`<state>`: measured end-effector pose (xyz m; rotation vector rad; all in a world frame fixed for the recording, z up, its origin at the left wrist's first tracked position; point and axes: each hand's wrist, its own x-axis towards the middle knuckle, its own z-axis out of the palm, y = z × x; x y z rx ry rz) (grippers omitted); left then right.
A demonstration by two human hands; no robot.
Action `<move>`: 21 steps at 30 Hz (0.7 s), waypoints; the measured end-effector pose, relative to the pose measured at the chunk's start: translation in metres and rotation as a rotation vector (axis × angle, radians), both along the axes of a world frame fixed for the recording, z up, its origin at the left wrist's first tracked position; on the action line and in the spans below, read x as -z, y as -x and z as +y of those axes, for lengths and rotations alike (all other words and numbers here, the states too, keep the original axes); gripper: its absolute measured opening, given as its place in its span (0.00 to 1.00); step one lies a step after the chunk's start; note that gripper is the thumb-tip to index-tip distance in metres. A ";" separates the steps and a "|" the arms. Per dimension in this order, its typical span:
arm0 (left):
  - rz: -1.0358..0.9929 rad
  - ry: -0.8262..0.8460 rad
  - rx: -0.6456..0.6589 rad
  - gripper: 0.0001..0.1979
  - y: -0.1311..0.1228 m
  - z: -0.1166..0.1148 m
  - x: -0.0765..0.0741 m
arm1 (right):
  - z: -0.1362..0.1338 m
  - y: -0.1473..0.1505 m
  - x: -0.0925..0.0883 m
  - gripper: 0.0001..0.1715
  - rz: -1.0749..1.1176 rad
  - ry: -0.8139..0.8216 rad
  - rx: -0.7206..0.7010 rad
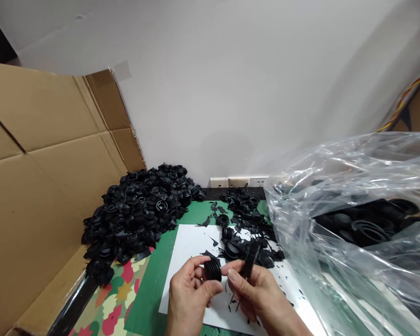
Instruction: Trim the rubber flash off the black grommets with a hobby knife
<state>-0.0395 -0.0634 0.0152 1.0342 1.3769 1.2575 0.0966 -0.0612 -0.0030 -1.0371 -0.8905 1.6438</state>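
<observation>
Over a white sheet (pixel 185 242), my left hand (pixel 191 294) is closed around a black ribbed rubber bellows (pixel 213 269), pinched between thumb and fingers. My right hand (pixel 262 294) is closed on a slim tool with a dark handle (pixel 251 259). The handle sticks up above the fingers, and a thin tip seems to point down below them; its exact kind is hard to make out. A right fingertip is at the right side of the bellows. Just beyond the hands lie black rubber scraps and a few similar parts (pixel 231 249).
A large heap of black ribbed parts (pixel 143 205) lies at the left against a cardboard box wall (pixel 56 121). More trimmings (pixel 247 210) reach back toward wall sockets (pixel 238 182). A transparent plastic bag (pixel 336 186) holding black parts stands right. A green mat (pixel 150 280) lies underneath.
</observation>
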 end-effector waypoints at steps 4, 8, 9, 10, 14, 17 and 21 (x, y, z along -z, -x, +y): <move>-0.012 0.000 -0.006 0.16 0.000 0.000 -0.002 | -0.002 0.000 -0.001 0.26 -0.056 -0.011 -0.024; -0.040 0.025 0.030 0.14 -0.001 0.000 -0.001 | -0.002 0.001 -0.002 0.25 -0.065 -0.032 -0.038; -0.049 0.030 0.046 0.14 -0.001 0.000 -0.001 | -0.002 0.001 -0.001 0.25 -0.064 -0.031 -0.036; -0.057 0.035 0.067 0.14 -0.001 0.001 -0.001 | -0.002 0.001 -0.001 0.25 -0.064 -0.029 -0.033; -0.006 0.059 0.096 0.18 0.001 0.001 -0.001 | -0.001 0.001 0.000 0.25 -0.065 -0.028 -0.022; 0.143 -0.032 0.048 0.26 0.002 -0.001 -0.002 | 0.000 0.001 0.003 0.26 -0.063 -0.023 -0.032; 0.262 -0.186 0.153 0.21 0.003 -0.004 -0.006 | 0.003 0.001 0.007 0.29 -0.104 -0.020 -0.085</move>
